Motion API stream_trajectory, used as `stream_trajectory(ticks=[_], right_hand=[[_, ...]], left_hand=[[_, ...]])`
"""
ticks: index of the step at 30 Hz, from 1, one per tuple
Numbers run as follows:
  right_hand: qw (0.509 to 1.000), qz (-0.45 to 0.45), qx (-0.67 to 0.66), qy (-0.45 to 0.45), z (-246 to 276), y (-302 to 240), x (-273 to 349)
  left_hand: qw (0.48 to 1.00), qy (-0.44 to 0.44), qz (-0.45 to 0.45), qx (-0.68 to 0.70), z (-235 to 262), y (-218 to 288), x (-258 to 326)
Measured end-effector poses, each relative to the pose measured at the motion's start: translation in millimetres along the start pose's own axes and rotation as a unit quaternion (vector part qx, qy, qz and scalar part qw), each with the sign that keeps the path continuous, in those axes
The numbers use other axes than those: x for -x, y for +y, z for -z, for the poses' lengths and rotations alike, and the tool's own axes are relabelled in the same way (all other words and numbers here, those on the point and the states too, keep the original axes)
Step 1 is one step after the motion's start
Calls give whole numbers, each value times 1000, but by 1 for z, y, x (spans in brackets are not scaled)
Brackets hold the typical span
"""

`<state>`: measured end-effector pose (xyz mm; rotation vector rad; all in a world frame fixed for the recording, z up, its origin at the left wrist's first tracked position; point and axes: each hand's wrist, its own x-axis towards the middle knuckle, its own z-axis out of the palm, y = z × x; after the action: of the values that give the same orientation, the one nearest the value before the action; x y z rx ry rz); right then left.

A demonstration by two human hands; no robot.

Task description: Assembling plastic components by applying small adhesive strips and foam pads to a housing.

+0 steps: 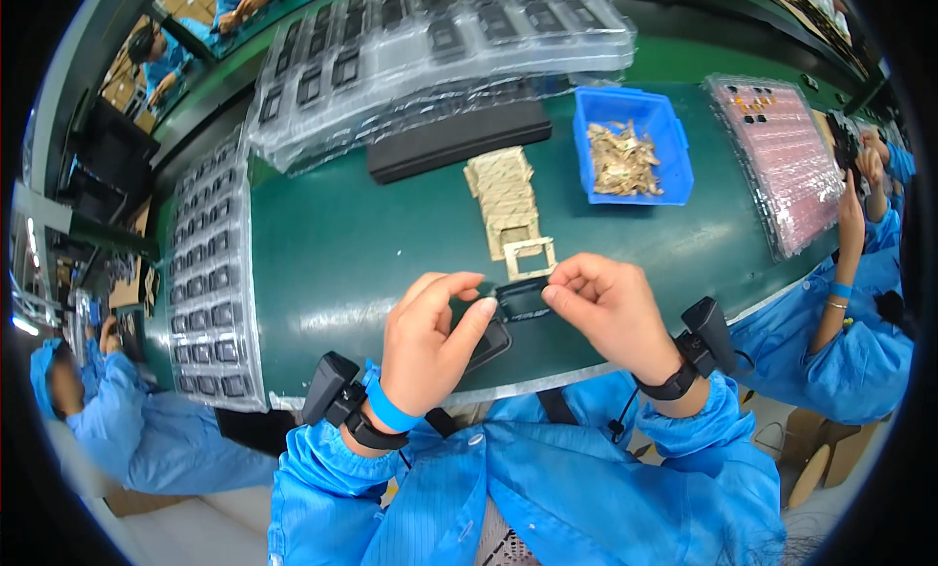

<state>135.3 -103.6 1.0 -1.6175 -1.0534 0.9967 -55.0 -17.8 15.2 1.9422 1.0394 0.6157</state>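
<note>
Left hand (430,346): fingers wrapped around a small black rectangular part (489,343), thumb pressed on its upper edge, just above the near edge of the green worktop (342,243).
Right hand (611,312): thumb and forefinger pinched on a dark, thin flexible piece (523,297) held between both hands, touching the black part.
Nearby: a row of tan frame pieces (508,204) lies just beyond the hands; a blue bin (674,146) of tan scraps sits further right.
Trays: clear blister trays (210,283) of black parts at left and stacked at the back; a pink-tinted tray (782,165) at right.
Doing it well: likely best to keep the left grip steady and align the thin piece's edges squarely before pressing.
</note>
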Motion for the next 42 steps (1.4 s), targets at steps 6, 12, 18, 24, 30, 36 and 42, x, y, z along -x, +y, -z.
stream_trajectory(ticks=[6, 12, 18, 24, 30, 36, 42], right_hand=[[992, -68, -90, -54, -11, 17, -5], [978, -109, -136, -115, -41, 23, -2], [988, -116, -31, -96, -51, 24, 3], [993, -101, 6, -66, -57, 17, 5], [996, -75, 27, -48, -61, 14, 7], [996, -62, 48, -44, -62, 15, 8], [996, -68, 45, -47, -61, 12, 7]], left_hand=[[985, 40, -86, -145, 4, -50, 58], [988, 63, -42, -133, -7, -66, 74], [988, 85, -55, -118, -8, -71, 74], [981, 77, -110, -139, -6, -72, 70], [981, 79, -111, -138, -8, -75, 70], [980, 79, -113, -140, -8, -75, 70], [980, 77, -113, -143, -7, -74, 70]])
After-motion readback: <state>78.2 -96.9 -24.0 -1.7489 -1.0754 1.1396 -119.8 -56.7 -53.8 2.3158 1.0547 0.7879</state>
